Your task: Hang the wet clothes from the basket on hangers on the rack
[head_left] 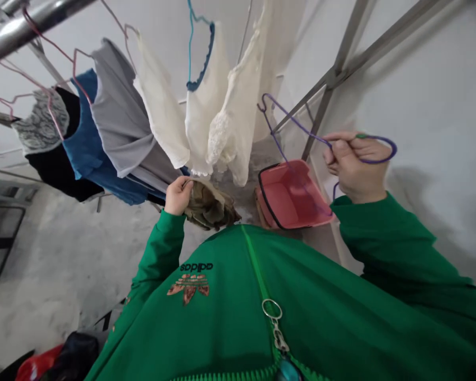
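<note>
My left hand (177, 196) is closed on the edge of a brownish-olive garment (210, 205), which hangs bunched below it in front of my jacket. Out to the right, my right hand (353, 166) grips a purple clothes hanger (297, 124) close to its hook. The hanger's frame points left and down, with no garment on it. Its lower wire passes across the pink basket (297, 196) in this view. Just beyond my left hand hang white garments (238, 106) and a grey shirt (122, 116).
Clothes, among them a blue shirt (89, 137) and a black garment (55, 164), hang from a metal rail (43, 24) at upper left. Metal frame bars (333, 79) cross at upper right by the wall. Dark and red items (59, 360) lie at lower left.
</note>
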A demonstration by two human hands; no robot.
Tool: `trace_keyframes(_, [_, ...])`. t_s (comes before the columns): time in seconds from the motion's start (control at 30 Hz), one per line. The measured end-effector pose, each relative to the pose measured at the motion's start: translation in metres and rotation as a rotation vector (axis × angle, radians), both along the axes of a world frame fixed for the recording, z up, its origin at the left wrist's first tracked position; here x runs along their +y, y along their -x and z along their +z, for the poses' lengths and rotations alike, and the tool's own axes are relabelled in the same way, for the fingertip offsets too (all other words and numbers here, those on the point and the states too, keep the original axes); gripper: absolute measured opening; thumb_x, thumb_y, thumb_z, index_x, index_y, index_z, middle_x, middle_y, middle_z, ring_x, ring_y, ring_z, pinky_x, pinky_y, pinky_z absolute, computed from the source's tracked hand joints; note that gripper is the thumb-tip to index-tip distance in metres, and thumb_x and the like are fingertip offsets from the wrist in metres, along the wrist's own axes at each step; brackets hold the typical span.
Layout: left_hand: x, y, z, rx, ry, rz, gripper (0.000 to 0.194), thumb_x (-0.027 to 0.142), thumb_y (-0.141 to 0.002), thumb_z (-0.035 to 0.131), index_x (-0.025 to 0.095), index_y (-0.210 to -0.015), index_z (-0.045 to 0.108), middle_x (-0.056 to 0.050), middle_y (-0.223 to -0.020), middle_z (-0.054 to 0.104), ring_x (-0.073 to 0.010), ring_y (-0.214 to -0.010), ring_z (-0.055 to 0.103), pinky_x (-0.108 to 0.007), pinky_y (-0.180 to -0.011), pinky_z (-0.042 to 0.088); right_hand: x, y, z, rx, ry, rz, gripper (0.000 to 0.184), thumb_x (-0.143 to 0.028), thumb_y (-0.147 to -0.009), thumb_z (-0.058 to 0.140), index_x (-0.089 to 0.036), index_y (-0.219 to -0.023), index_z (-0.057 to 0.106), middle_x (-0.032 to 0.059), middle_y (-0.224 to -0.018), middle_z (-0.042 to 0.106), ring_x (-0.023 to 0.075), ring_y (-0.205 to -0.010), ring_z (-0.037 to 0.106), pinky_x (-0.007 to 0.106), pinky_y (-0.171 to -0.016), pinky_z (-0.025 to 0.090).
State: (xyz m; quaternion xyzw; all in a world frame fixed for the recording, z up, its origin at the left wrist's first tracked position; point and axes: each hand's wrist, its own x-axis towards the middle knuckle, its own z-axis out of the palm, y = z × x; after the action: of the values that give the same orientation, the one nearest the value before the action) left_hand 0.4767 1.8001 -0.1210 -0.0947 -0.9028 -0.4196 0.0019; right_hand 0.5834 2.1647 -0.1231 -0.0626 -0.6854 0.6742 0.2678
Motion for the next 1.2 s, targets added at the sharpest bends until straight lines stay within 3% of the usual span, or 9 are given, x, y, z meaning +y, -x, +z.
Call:
trace_keyframes(0.13, [-0.002, 0.004, 0.003, 0.032, 0.017, 0.04, 0.014, 0.025, -0.078, 0.053, 0.015, -0.08, 0.064, 0.0, -0.071, 0.064, -0.0137, -0.072, 0.058, -0.024, -0.071, 0.046, -0.008, -0.035, 0.011, -0.249, -0.164, 0.261, 0.035, -0.054, -0.079, 0.068, -0.023, -0.095, 0.074, 0.0026, -0.053, 0.05, 0.0127, -0.048, 0.046, 0.027, -0.043, 0.029])
trace_keyframes(0.23, [-0.003, 0.001, 0.003, 0.06, 0.044, 0.06, 0.014, 0.023, -0.08, 0.054, 0.015, -0.082, 0.064, -0.001, -0.073, 0.065, -0.0141, -0.074, 0.06, -0.024, -0.072, 0.046, -0.023, -0.054, 0.019, -0.432, -0.186, 0.499, 0.027, -0.047, -0.08, 0.067, -0.025, -0.094, 0.076, 0.0023, -0.051, 0.053, 0.013, -0.044, 0.047, 0.026, -0.04, 0.032])
trace_keyframes(0.37, [0.001, -0.006, -0.001, 0.111, 0.095, -0.021, 0.015, 0.022, -0.083, 0.052, 0.015, -0.087, 0.065, -0.003, -0.078, 0.068, -0.0151, -0.078, 0.063, -0.025, -0.075, 0.048, -0.067, -0.044, 0.013, -0.498, -0.153, 0.729, 0.031, -0.043, -0.083, 0.061, -0.019, -0.098, 0.072, -0.0004, -0.052, 0.054, 0.0109, -0.045, 0.048, 0.024, -0.043, 0.036])
trace_keyframes(0.63, [0.03, -0.041, -0.016, 0.203, 0.33, -0.391, 0.022, 0.021, -0.091, 0.043, 0.015, -0.1, 0.063, -0.011, -0.101, 0.07, -0.0204, -0.098, 0.065, -0.032, -0.088, 0.05, -0.159, 0.007, -0.044, -0.307, -0.124, 0.637, 0.027, -0.036, -0.083, 0.052, -0.016, -0.066, 0.056, -0.001, -0.057, 0.054, 0.0094, -0.054, 0.046, 0.024, -0.054, 0.038])
trace_keyframes(0.8, [0.046, -0.069, -0.028, 0.168, 0.444, -0.5, 0.033, 0.026, -0.094, 0.042, 0.013, -0.123, 0.052, -0.013, -0.111, 0.066, -0.0219, -0.101, 0.063, -0.031, -0.085, 0.051, -0.178, 0.018, -0.08, -0.268, 0.044, 0.609, 0.031, -0.046, -0.073, 0.062, -0.016, -0.065, 0.054, -0.0012, -0.058, 0.053, 0.0089, -0.054, 0.043, 0.023, -0.052, 0.037])
trace_keyframes(0.87, [0.042, -0.071, -0.026, 0.177, 0.539, -0.435, 0.039, 0.025, -0.093, 0.044, 0.012, -0.129, 0.048, -0.015, -0.11, 0.064, -0.0228, -0.097, 0.063, -0.033, -0.082, 0.05, -0.172, 0.019, -0.081, -0.286, 0.114, 0.605, 0.035, -0.05, -0.073, 0.064, -0.016, -0.069, 0.056, -0.0016, -0.057, 0.052, 0.0087, -0.053, 0.043, 0.023, -0.05, 0.036])
trace_keyframes(0.97, [0.033, -0.066, -0.017, 0.243, 0.684, -0.369, 0.027, 0.02, -0.092, 0.042, 0.015, -0.111, 0.061, -0.015, -0.102, 0.06, -0.0259, -0.098, 0.059, -0.039, -0.083, 0.047, -0.158, 0.02, -0.067, -0.314, 0.128, 0.664, 0.035, -0.05, -0.076, 0.064, -0.015, -0.079, 0.061, -0.0023, -0.054, 0.051, 0.008, -0.048, 0.041, 0.023, -0.046, 0.032])
trace_keyframes(1.1, [0.029, -0.056, -0.009, 0.313, 0.754, -0.36, 0.021, 0.018, -0.09, 0.043, 0.018, -0.093, 0.064, -0.013, -0.099, 0.06, -0.0286, -0.104, 0.056, -0.045, -0.091, 0.042, -0.143, 0.032, -0.045, -0.3, -0.009, 0.789, 0.033, -0.047, -0.078, 0.062, -0.014, -0.082, 0.064, -0.0019, -0.054, 0.05, 0.0093, -0.05, 0.044, 0.025, -0.05, 0.035])
trace_keyframes(1.2, [0.026, -0.047, -0.011, 0.218, 0.759, -0.374, 0.022, 0.018, -0.091, 0.04, 0.016, -0.098, 0.061, -0.012, -0.091, 0.061, -0.0254, -0.09, 0.061, -0.04, -0.083, 0.045, -0.136, 0.045, -0.033, -0.214, -0.193, 0.713, 0.033, -0.046, -0.078, 0.062, -0.015, -0.089, 0.065, 0.0008, -0.062, 0.055, 0.0129, -0.059, 0.05, 0.029, -0.06, 0.043])
